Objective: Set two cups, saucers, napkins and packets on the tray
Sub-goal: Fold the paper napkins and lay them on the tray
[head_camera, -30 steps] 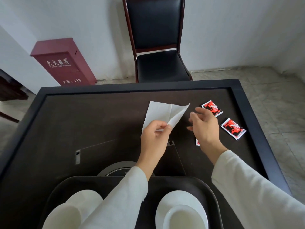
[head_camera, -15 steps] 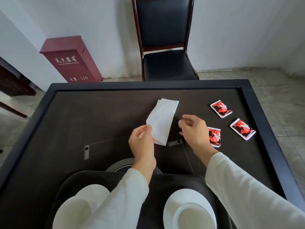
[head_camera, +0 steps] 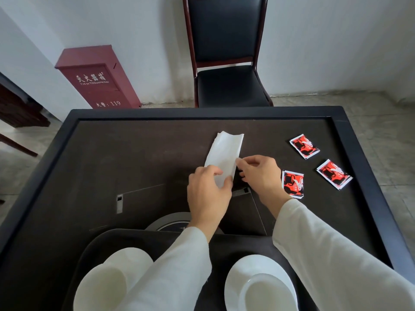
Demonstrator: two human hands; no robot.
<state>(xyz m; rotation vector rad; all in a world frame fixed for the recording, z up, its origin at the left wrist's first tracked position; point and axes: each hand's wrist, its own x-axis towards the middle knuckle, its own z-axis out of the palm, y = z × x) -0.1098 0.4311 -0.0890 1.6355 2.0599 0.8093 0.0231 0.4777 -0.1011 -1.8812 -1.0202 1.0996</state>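
A white napkin (head_camera: 225, 153), folded into a long strip, lies over the dark table. My left hand (head_camera: 207, 194) pinches its near end between thumb and fingers. My right hand (head_camera: 260, 173) pinches the napkin's right edge with its fingertips. Three red packets lie to the right: one (head_camera: 292, 184) beside my right wrist, one (head_camera: 304, 146) farther back, one (head_camera: 334, 174) at the far right. A black tray (head_camera: 226, 245) sits at the near edge. It carries a white cup on a saucer (head_camera: 260, 286) on the right and another white cup and saucer (head_camera: 112, 281) on the left, partly hidden by my sleeve.
The dark table (head_camera: 139, 158) has a raised black rim (head_camera: 202, 112). A round metal plate (head_camera: 170, 223) is set into its top just beyond the tray. A black chair (head_camera: 226, 63) stands behind the table, and a red fire-extinguisher box (head_camera: 96, 79) against the wall.
The napkin went from a loose half-open sheet to a narrow folded strip lowered toward the table. My right hand moved left from the packets onto the napkin's edge.
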